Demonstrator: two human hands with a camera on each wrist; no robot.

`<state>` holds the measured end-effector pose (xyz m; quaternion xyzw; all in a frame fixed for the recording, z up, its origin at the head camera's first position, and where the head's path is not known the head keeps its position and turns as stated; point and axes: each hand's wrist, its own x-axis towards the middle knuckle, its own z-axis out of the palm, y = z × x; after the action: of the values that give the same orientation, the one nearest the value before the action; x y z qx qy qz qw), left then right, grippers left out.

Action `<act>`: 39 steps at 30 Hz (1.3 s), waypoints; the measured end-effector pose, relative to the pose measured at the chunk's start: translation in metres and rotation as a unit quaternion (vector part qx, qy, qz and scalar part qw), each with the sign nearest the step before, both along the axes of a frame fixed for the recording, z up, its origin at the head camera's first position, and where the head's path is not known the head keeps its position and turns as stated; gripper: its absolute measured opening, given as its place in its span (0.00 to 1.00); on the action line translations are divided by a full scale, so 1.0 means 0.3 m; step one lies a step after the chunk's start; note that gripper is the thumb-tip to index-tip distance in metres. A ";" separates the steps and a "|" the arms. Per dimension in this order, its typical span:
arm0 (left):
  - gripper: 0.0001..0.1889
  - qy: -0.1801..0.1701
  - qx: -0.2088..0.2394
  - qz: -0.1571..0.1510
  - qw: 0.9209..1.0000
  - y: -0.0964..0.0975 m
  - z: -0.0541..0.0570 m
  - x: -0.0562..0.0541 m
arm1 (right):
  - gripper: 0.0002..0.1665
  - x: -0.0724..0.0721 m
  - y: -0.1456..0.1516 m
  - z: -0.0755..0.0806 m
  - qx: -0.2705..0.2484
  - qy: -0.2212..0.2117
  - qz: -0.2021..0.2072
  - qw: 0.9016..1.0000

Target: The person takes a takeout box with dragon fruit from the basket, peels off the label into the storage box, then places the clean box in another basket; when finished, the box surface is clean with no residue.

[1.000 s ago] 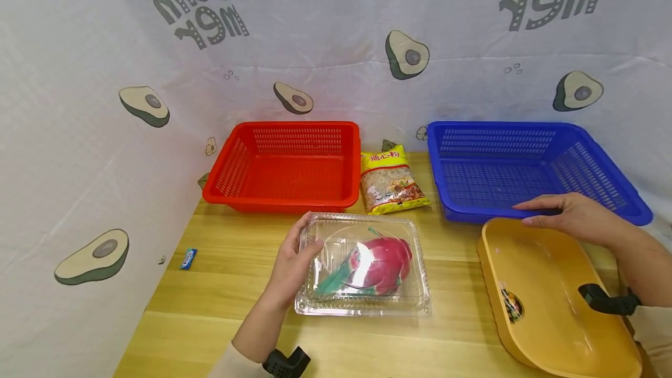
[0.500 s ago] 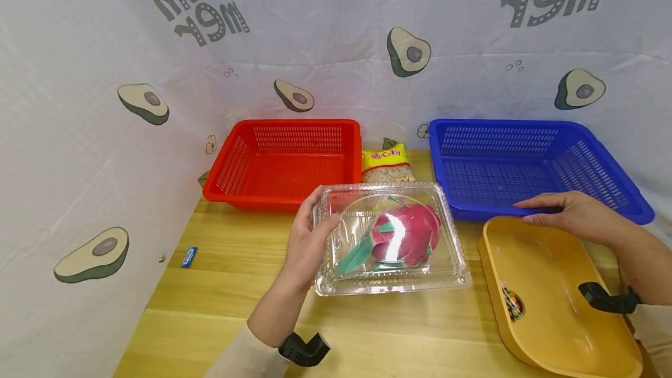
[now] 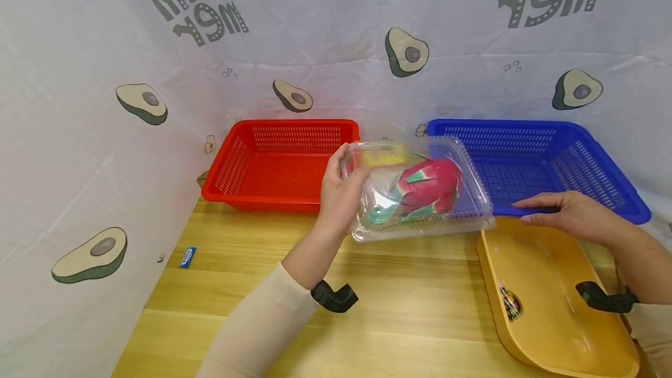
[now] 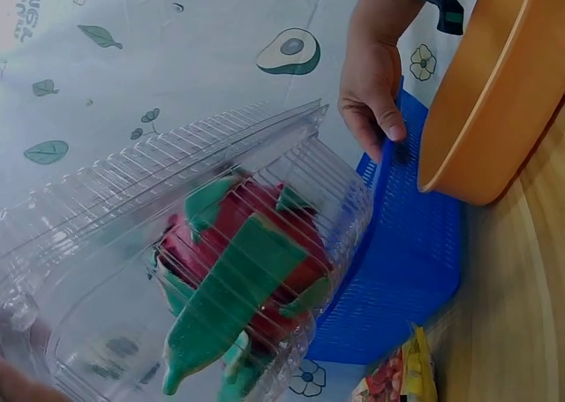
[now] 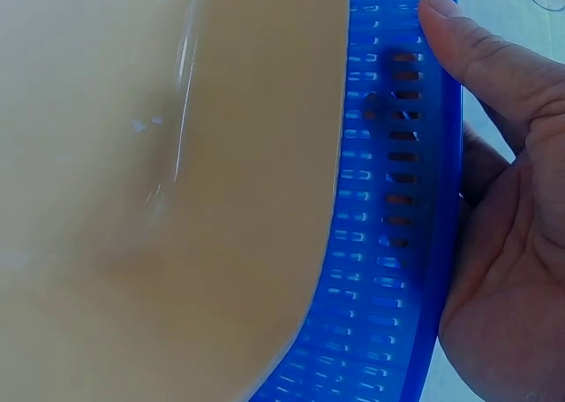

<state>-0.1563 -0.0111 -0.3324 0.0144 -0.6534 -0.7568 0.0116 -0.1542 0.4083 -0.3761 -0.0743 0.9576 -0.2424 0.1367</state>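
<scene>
My left hand point(image 3: 341, 191) grips the left side of a clear plastic clamshell box point(image 3: 462, 223), holding it tilted above the table. A pink dragon fruit point(image 3: 433, 185) with green scales shows through the plastic, also seen close up in the left wrist view. In the head view the box overlaps the left end of the blue basket point(image 3: 504, 144). My right hand point(image 3: 572, 217) holds that basket's near rim; in the right wrist view the thumb point(image 5: 481, 53) lies over the rim, with other fingers behind it.
A yellow tray point(image 3: 556, 284) stands against the blue basket's near side. To the left is a red basket point(image 3: 278, 200). A yellow food bag point(image 4: 415, 371) sits between the baskets, mostly behind the box. A small blue wrapped candy point(image 3: 187, 257) lies at the table's left.
My left hand has lifted the clamshell box with the dragon fruit off the table area, moving it forward and right toward the blue basket. The right hand stays on the basket rim.
</scene>
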 end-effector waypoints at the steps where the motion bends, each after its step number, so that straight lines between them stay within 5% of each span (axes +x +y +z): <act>1: 0.35 0.002 0.006 0.000 1.000 0.013 0.007 -0.016 | 0.25 -0.001 0.000 -0.001 -0.002 0.001 0.000 1.000; 11: 0.38 -0.004 -0.015 0.017 1.000 0.131 0.060 -0.113 | 0.24 0.003 0.005 -0.008 -0.005 0.011 0.002 1.000; 21: 0.36 -0.005 -0.105 0.029 0.994 0.242 0.106 -0.175 | 0.25 0.007 0.013 -0.006 -0.006 0.005 0.000 1.000; 33: 0.36 0.005 -0.218 0.008 0.976 0.367 0.125 -0.199 | 0.27 0.000 0.007 0.006 0.005 -0.001 0.005 1.000; 39: 0.34 0.003 -0.236 0.027 0.971 0.397 0.131 -0.220 | 0.29 -0.001 0.001 0.011 0.010 -0.011 0.000 1.000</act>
<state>-0.2222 0.1081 -0.2930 0.0270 -0.8126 -0.5810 0.0368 -0.1545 0.4087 -0.3726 -0.0704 0.9585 -0.2335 0.1479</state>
